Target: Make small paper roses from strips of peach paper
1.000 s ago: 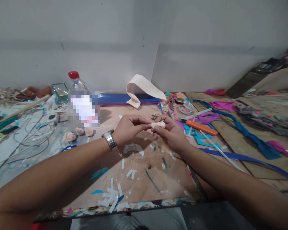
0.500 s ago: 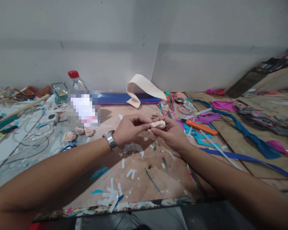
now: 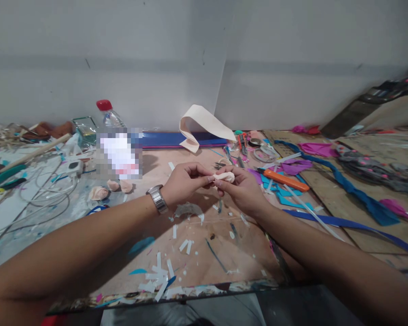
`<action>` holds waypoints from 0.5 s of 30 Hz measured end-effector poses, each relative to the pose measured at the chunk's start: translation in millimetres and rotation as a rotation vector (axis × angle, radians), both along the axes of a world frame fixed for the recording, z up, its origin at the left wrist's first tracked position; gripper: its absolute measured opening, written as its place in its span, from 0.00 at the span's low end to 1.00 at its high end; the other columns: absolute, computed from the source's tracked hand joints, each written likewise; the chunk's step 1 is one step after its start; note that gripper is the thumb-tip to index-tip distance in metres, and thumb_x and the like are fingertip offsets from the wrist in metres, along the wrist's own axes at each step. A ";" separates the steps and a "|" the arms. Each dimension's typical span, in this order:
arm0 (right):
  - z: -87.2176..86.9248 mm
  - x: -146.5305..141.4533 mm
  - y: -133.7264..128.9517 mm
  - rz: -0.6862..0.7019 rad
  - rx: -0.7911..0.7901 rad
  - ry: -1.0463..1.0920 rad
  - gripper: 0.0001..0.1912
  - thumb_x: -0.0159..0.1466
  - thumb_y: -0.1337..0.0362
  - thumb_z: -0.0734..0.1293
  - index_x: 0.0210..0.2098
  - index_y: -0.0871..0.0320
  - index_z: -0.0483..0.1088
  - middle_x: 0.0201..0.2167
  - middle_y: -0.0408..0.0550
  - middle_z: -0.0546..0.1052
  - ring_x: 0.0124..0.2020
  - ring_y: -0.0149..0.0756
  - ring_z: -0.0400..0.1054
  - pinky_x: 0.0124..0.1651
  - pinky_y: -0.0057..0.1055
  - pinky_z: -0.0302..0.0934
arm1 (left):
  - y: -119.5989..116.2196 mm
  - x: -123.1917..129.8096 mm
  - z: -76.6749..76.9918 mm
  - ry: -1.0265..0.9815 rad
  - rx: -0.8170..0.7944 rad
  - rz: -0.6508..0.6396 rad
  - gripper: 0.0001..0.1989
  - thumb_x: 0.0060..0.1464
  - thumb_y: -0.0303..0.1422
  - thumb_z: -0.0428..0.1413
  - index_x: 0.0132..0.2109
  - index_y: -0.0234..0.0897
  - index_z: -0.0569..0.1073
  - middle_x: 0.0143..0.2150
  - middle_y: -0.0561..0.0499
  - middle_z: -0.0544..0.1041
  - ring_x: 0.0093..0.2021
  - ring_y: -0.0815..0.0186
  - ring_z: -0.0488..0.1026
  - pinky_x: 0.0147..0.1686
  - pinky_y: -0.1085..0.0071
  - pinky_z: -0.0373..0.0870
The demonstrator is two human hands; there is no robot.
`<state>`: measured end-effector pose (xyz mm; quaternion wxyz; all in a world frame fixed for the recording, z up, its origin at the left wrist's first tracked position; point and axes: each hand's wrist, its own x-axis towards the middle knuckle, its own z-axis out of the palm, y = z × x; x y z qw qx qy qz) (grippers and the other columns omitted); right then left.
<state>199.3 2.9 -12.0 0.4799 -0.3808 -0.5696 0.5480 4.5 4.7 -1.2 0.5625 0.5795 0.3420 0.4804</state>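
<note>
Between my two hands, above the middle of the worktable (image 3: 224, 253), is a small cream paper flower (image 3: 225, 177), rolled like a rosebud. My left hand (image 3: 190, 179) pinches its narrow end with thumb and fingertips. The fingers of my right hand (image 3: 243, 188) close around its wider end, with the thumb on the near side. Behind my hands, a curled strip of cream paper (image 3: 204, 118) leans near the wall. To the left lie a finished-looking cream rose (image 3: 99, 193) and two cream petal-shaped pieces (image 3: 125, 185).
An orange utility knife (image 3: 285, 179) lies right of my hands, among blue and purple scraps and a blue strip (image 3: 347, 222). A red-capped bottle (image 3: 104, 106) stands back left, near a white cable (image 3: 37, 201). White paper cuttings (image 3: 158, 276) litter the front edge.
My right thumb has shifted slightly along the cream flower, and the flower has turned a little in my fingers. Otherwise the arms and table look the same.
</note>
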 end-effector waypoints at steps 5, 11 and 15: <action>0.1 -1.2 -0.2 0.016 -0.014 0.020 0.21 0.54 0.56 0.81 0.41 0.57 0.74 0.29 0.42 0.77 0.24 0.29 0.70 0.25 0.26 0.66 | -2.1 1.7 2.2 -0.031 -0.044 0.001 0.14 0.48 0.37 0.71 0.34 0.31 0.79 0.29 0.49 0.80 0.30 0.69 0.76 0.34 0.70 0.75; 1.0 -2.7 0.0 0.031 0.034 0.025 0.25 0.50 0.59 0.83 0.43 0.54 0.74 0.30 0.40 0.77 0.27 0.30 0.72 0.27 0.27 0.69 | 0.2 1.5 -0.2 -0.045 -0.086 0.002 0.16 0.46 0.38 0.72 0.34 0.31 0.78 0.29 0.49 0.80 0.30 0.68 0.78 0.35 0.69 0.76; 0.3 -1.2 0.3 0.037 0.025 -0.006 0.19 0.55 0.55 0.81 0.39 0.57 0.74 0.28 0.42 0.78 0.23 0.28 0.70 0.26 0.26 0.66 | 0.4 1.3 -2.2 -0.032 -0.074 -0.018 0.16 0.48 0.38 0.71 0.35 0.31 0.78 0.29 0.49 0.80 0.30 0.68 0.78 0.35 0.70 0.76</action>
